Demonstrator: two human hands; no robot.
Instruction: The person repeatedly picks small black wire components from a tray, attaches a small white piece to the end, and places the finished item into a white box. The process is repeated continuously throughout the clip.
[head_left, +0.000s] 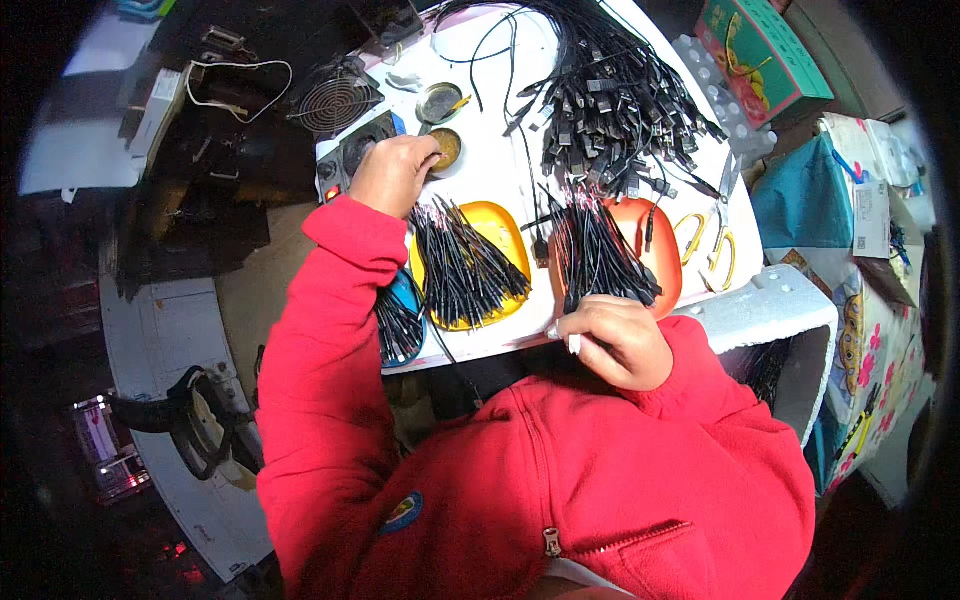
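My left hand (392, 172) is closed in a pinch at the rim of a small round tin with yellowish-brown contents (447, 150); what its fingertips hold is too small to make out. Below that wrist, a thin black cable (440, 345) hangs over the table's front edge. My right hand (618, 342) is curled shut at the front of an orange tray (660, 240), and anything in its fingers is hidden. Short black cables with stripped ends (605, 250) fill that tray. More such cables (465, 265) lie on a yellow tray (515, 240) and in a blue tray (412, 345) beside my left sleeve.
A large heap of black USB cables (620, 110) covers the table's far right. Yellow-handled scissors (720, 255) lie beside the orange tray. Another round tin (440, 103), a device with a red light (335, 192) and a round-grilled fan (335, 103) stand far left. A foam box (790, 310) adjoins the right edge.
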